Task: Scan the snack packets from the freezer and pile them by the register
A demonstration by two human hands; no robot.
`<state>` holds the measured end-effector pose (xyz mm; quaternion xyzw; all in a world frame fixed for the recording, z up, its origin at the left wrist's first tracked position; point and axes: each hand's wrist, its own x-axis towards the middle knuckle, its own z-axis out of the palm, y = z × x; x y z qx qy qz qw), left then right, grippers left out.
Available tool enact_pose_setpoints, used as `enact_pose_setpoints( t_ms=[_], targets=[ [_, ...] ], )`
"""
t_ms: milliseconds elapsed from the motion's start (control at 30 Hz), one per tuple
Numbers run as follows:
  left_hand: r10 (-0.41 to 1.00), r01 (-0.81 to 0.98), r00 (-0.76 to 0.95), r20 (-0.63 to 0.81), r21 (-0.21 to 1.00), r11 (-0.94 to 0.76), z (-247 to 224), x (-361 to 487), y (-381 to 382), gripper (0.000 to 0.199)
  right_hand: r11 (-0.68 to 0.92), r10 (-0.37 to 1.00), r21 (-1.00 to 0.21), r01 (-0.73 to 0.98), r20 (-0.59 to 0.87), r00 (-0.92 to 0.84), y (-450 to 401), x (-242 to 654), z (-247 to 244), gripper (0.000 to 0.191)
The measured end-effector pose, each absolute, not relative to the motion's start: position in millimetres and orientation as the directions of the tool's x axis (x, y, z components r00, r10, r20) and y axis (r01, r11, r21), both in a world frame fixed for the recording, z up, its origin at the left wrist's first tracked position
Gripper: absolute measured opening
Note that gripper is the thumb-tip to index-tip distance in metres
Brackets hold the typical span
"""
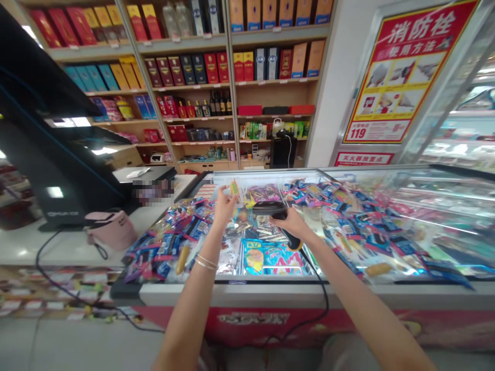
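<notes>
My left hand [225, 204] pinches a small clear packet with a yellow and green snack [234, 188] in it, held up over the freezer's glass top. In my right hand [291, 223] is a black barcode scanner [266, 207], gripped by its handle, its head turned left toward the packet. The scanner's dark cable hangs down over the freezer's front. Heaps of blue and red snack packets [377, 232] lie on the glass to the right, and more blue packets [170, 247] lie to the left. Under the glass, between my forearms, a blue ice-cream package [270, 255] shows.
The chest freezer [185, 296] spans the front. To the left, a counter [23, 255] bears a black checkout terminal [65, 170] and a pink cup-shaped bag [112, 229]. A cable trails past the counter's front. Shelves [193, 90] of boxed goods stand behind, beside a red fire-hydrant sign [410, 72].
</notes>
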<state>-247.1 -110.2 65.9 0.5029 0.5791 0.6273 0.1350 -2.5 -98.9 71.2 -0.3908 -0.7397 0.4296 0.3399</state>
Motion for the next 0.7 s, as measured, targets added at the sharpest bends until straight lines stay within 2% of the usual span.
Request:
enact_pose_setpoints(
  t_ms=[100,200,267,333,400,533,700],
  targets=[
    [0.613,0.678,-0.491,0.620,0.713,-0.178,77,-285,-148,0.046,0.307,0.846,-0.933,0.187,0.177,-0.503,-108,-35,75,0.024],
    [0.530,0.797,-0.517,0.672,0.604,0.011,82,-324,-182,0.057,0.235,0.811,-0.969,0.077,0.152,-0.565,-111,-71,70,0.026],
    [0.546,0.814,-0.536,0.644,0.565,0.134,81,-345,-192,0.058,0.165,0.790,-0.986,-0.001,0.133,-0.598,-110,-95,62,0.028],
    [0.591,0.832,-0.531,0.607,0.505,0.230,78,-359,-193,0.048,0.095,0.785,-0.994,-0.060,0.112,-0.610,-108,-115,51,0.029],
    [0.612,0.863,-0.503,0.610,0.399,0.310,73,-365,-186,0.037,0.029,0.800,-0.996,-0.081,0.072,-0.596,-107,-129,41,0.029],
    [0.619,0.884,-0.436,0.653,0.182,0.430,57,-364,-170,0.038,-0.080,0.808,-0.993,-0.089,-0.012,-0.589,-106,-138,28,0.027],
    [0.659,0.885,-0.425,0.621,0.131,0.447,46,-360,-168,0.039,-0.162,0.811,-0.981,-0.109,-0.070,-0.580,-104,-137,21,0.026]
  ],
)
